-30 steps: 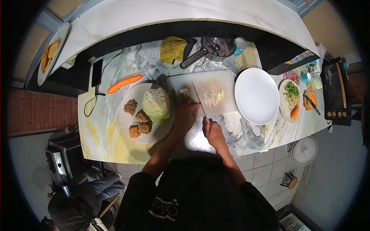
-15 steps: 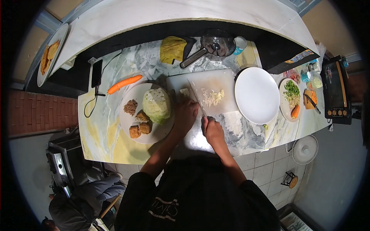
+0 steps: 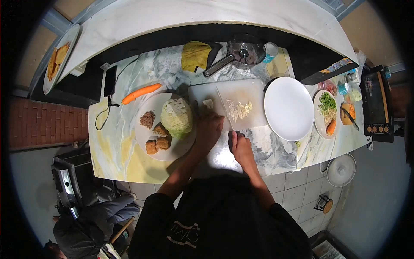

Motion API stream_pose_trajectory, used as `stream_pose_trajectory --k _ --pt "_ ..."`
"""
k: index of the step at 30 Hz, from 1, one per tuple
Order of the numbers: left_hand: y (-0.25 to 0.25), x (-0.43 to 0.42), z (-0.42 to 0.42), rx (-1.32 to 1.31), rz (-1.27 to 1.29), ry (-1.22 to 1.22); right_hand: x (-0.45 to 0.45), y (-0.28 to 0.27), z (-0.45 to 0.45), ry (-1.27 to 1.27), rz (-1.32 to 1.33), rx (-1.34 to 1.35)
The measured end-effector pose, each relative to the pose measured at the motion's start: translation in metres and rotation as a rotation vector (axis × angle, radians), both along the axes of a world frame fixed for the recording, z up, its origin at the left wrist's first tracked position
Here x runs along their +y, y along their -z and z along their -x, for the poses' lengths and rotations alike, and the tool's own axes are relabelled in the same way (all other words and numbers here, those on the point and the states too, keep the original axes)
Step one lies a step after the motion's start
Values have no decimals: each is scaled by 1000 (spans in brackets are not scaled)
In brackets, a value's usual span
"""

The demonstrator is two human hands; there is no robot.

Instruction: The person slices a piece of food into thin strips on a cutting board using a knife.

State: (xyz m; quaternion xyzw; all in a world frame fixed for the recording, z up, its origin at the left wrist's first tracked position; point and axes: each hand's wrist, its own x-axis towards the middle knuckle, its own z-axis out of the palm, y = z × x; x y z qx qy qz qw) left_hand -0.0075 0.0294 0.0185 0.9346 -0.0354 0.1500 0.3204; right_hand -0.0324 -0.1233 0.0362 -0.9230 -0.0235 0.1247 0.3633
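My right hand (image 3: 241,147) is closed round the dark handle of a kitchen knife (image 3: 224,104), whose narrow blade points away over the white cutting board (image 3: 254,93). Just left of the blade, my left hand (image 3: 210,128) is low over the board with its fingers bent together; what they hold is hidden. A small pale chunk (image 3: 208,103) lies beyond those fingertips. Thin pale strips (image 3: 239,110) are spread to the right of the blade. Beside my left hand, a plate (image 3: 148,97) bears a cabbage piece (image 3: 177,118), brown fried cubes (image 3: 158,143) and a brown minced heap (image 3: 147,119).
An oval white plate (image 3: 289,108) stands right of the board. Further right are a plate of chopped greens (image 3: 327,102) and a black appliance (image 3: 376,99). A carrot (image 3: 141,93) lies left; a dark-handled pan (image 3: 220,65) and yellow cloth (image 3: 195,56) sit behind. A person (image 3: 90,224) is at lower left.
The knife blade has tipped to stand more edge-on beside my left fingers. Both hands keep nearly the same places, and the whole view has shifted slightly.
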Motion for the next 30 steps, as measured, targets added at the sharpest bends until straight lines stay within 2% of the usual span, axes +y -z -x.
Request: stream_pose_trajectory --k 8,10,13,19,30 --pt "7 0 0 26 38 17 -7 3 1 3 -34 32" --pt "5 0 1 35 6 20 -11 6 1 -3 -135 113" --pt "7 -1 2 28 83 5 -14 12 2 44 -127 68" --pt "-2 0 1 49 44 25 -11 20 5 36 -112 -4" --pt "0 -1 0 27 68 27 -10 13 1 -5 -109 99"
